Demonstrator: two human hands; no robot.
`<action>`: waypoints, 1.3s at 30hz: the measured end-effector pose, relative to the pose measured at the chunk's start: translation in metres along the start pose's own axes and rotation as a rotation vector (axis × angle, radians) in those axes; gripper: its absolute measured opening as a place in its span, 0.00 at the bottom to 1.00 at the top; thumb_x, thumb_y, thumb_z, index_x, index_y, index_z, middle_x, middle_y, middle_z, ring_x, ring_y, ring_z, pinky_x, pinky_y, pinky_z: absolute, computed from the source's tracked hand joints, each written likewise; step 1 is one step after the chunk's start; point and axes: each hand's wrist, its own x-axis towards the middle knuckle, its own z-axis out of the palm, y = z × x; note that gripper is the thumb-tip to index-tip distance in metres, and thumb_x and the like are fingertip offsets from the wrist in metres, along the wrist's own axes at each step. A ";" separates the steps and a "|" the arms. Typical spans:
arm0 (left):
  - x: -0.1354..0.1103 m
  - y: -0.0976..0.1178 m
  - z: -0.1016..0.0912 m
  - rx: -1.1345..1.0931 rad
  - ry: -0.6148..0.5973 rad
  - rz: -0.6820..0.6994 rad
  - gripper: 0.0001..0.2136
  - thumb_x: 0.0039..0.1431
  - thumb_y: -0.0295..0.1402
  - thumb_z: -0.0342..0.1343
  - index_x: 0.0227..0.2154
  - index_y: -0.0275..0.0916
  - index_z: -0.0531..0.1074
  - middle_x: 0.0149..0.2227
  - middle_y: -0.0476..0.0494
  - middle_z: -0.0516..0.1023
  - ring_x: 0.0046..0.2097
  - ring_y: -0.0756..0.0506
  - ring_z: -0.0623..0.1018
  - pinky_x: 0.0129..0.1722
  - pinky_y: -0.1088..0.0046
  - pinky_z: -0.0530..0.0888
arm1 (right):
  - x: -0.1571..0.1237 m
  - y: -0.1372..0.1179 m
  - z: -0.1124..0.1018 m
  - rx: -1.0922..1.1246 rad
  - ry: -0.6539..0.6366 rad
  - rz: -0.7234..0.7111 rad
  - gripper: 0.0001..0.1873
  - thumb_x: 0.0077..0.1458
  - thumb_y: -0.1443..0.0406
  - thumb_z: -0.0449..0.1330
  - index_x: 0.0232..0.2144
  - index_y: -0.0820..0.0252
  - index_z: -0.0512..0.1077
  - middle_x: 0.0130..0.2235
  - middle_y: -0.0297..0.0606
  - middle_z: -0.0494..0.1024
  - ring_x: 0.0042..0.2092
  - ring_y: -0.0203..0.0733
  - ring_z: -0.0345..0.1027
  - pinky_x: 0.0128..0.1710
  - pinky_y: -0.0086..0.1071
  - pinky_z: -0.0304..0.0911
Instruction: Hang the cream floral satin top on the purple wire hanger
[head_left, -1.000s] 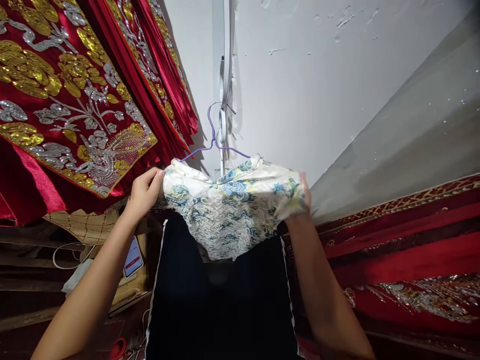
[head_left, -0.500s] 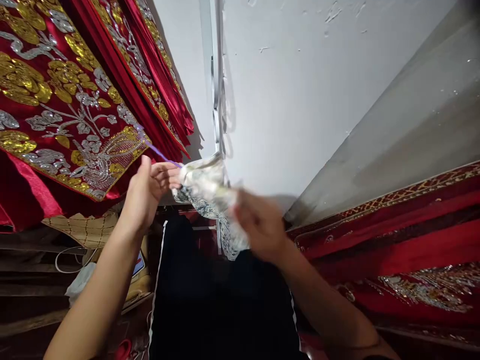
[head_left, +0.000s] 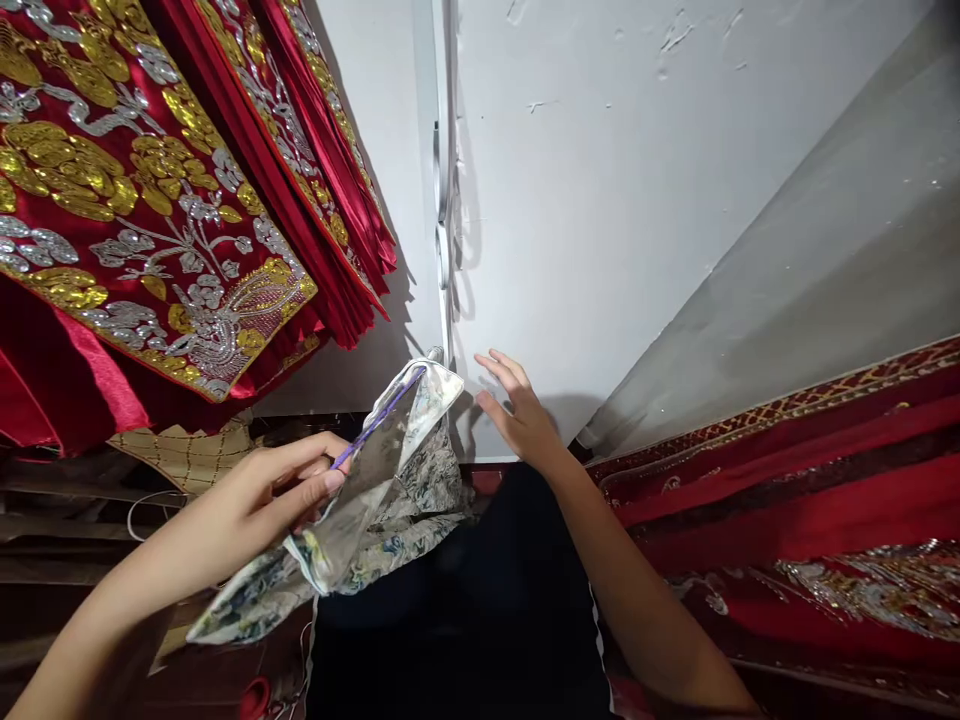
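My left hand (head_left: 292,490) is closed on a thin purple hanger (head_left: 382,412), thumb and fingers pinching its near end. Over the hanger hangs a thin, pale garment with a floral pattern (head_left: 427,480), white along its edge. One part of the garment droops below my left wrist, and the rest falls in front of my dark-clothed lap. To the right of the garment, my right hand (head_left: 517,410) is raised with its fingers apart, touching nothing that I can see. The hanger's hook is not visible.
Red cloths with gold and silver sequin flowers (head_left: 202,240) hang at upper left. A narrow white pole with loops (head_left: 444,200) runs along the white wall (head_left: 585,220). Red embroidered fabric (head_left: 810,500) lies at right. A tan quilted item (head_left: 176,455) stands behind my left arm.
My right hand has come off the garment and opened. My left hand has moved lower and now grips the purple hanger, whose free end earlier pointed up-left. The garment has swung leftward and spread out.
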 end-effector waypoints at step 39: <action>0.103 -0.057 0.148 0.000 0.433 0.329 0.24 0.68 0.36 0.54 0.65 0.49 0.60 0.51 0.37 0.73 0.51 0.41 0.76 0.52 0.63 0.71 | -0.009 -0.003 -0.064 0.473 0.236 0.367 0.21 0.57 0.45 0.62 0.31 0.56 0.77 0.27 0.39 0.78 0.32 0.47 0.74 0.29 0.36 0.70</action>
